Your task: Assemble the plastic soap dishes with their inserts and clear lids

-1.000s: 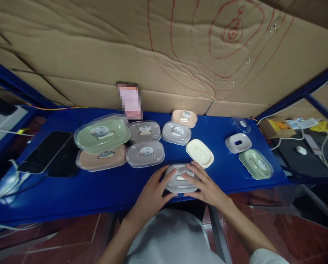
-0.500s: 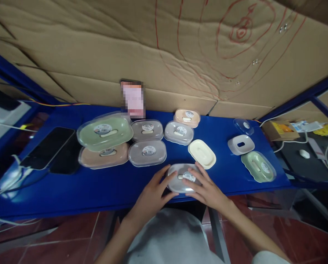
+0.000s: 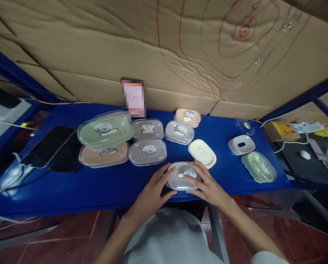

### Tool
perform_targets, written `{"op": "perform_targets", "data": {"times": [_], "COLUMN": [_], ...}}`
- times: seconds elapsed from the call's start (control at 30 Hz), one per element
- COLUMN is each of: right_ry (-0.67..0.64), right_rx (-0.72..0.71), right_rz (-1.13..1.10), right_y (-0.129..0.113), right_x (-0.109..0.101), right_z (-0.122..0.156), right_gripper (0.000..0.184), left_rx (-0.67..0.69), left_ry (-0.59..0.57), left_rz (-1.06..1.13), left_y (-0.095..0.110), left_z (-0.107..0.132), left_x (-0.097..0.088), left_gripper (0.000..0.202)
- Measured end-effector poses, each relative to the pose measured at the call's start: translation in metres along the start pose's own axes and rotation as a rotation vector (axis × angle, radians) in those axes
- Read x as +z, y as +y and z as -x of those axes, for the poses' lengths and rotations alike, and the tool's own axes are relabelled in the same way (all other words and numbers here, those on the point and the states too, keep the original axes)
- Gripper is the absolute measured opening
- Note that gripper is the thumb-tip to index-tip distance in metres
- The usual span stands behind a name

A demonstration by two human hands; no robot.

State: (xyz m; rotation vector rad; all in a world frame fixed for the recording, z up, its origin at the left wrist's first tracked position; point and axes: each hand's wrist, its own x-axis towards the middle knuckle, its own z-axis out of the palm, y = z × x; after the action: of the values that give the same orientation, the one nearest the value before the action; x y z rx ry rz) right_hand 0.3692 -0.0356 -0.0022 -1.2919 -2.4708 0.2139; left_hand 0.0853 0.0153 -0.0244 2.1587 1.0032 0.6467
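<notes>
At the table's front edge sits a grey oval container (image 3: 177,182) with a clear lid and a round label. My left hand (image 3: 152,189) curves around its left end, fingers on the lid and thumb at the near side. On the right end my right hand (image 3: 208,183) grips it, with fingertips over the lid and part of the label. A cream oval tray (image 3: 202,152) lies just beyond my right fingers. Behind my left hand is another grey lidded container (image 3: 147,157).
Farther left are a green lidded container (image 3: 111,126), a peach one (image 3: 89,156) and a black phone (image 3: 50,146). To the right stand a pale slotted base (image 3: 243,147), a loose clear lid (image 3: 244,127) and a green container (image 3: 259,168). A phone with a blurred screen (image 3: 134,97) leans on the cardboard.
My right fingers have shifted slightly over the lid, uncovering a little more of the label. The container stays between both hands; the view has tilted a little.
</notes>
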Motion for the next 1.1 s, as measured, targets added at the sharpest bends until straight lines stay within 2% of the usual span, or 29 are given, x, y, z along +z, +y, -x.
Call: {"op": "perform_targets", "data": {"times": [0.07, 0.13, 0.2, 0.27, 0.37, 0.47, 0.57, 0.67, 0.73, 0.77, 0.83, 0.87, 0.9, 0.97, 1.03, 1.07, 1.1], "right_ry": [0.046, 0.150, 0.272, 0.339, 0.267, 0.178, 0.234, 0.219, 0.130, 0.084, -0.048, -0.085, -0.090, -0.003, 0.068, 0.089, 0.110], "right_rx": [-0.040, -0.028, 0.018, 0.047, 0.099, 0.202, 0.351, 0.424, 0.386, 0.350, 0.234, 0.201, 0.197, 0.315, 0.540, 0.688, 0.776], "right_rz": [0.032, 0.069, 0.105, 0.137, 0.165, 0.218, 0.292, 0.308, 0.294, 0.273, 0.156, 0.110, 0.087, 0.157, 0.335, 0.441, 0.485], "right_y": [0.011, 0.032, 0.061, 0.094, 0.135, 0.153, 0.142, 0.104, 0.068, 0.050, 0.025, 0.021, 0.024, 0.052, 0.105, 0.135, 0.163], "right_x": [-0.010, -0.024, -0.037, -0.047, -0.053, -0.060, -0.067, -0.059, -0.045, -0.039, -0.033, -0.037, -0.044, -0.071, -0.104, -0.120, -0.133], "right_z": [-0.005, -0.018, -0.042, -0.074, -0.123, -0.149, -0.132, -0.082, -0.044, -0.028, -0.006, 0.000, 0.001, -0.003, -0.011, -0.014, -0.017], "right_gripper": [0.082, 0.084, 0.082, 0.076, 0.064, 0.072, 0.074, 0.058, 0.047, 0.048, 0.058, 0.062, 0.063, 0.055, 0.046, 0.045, 0.048], "left_rx": [-0.003, -0.012, -0.014, 0.000, 0.012, 0.009, 0.010, 0.035, 0.087, 0.124, 0.212, 0.256, 0.296, 0.360, 0.382, 0.383, 0.379], "left_ry": [0.062, 0.117, 0.131, 0.112, 0.071, 0.061, 0.065, 0.054, 0.040, 0.028, 0.004, -0.008, -0.021, -0.047, -0.072, -0.080, -0.085], "left_rz": [0.047, 0.071, 0.064, 0.042, 0.001, -0.029, -0.048, -0.093, -0.151, -0.190, -0.279, -0.322, -0.359, -0.400, -0.406, -0.403, -0.399], "left_y": [0.002, 0.003, 0.005, 0.006, 0.008, 0.009, 0.008, 0.006, 0.006, 0.006, 0.006, 0.007, 0.008, 0.008, 0.009, 0.009, 0.009], "left_z": [0.001, 0.002, 0.003, 0.003, 0.003, 0.002, 0.003, 0.004, 0.003, 0.002, -0.003, -0.005, -0.008, -0.014, -0.016, -0.017, -0.017], "left_x": [-0.001, -0.002, -0.002, -0.001, -0.002, -0.002, -0.002, -0.001, 0.000, 0.001, 0.003, 0.005, 0.005, 0.007, 0.007, 0.006, 0.006], "left_gripper": [0.083, 0.078, 0.072, 0.069, 0.064, 0.058, 0.054, 0.051, 0.052, 0.054, 0.058, 0.059, 0.060, 0.057, 0.053, 0.051, 0.050]}}
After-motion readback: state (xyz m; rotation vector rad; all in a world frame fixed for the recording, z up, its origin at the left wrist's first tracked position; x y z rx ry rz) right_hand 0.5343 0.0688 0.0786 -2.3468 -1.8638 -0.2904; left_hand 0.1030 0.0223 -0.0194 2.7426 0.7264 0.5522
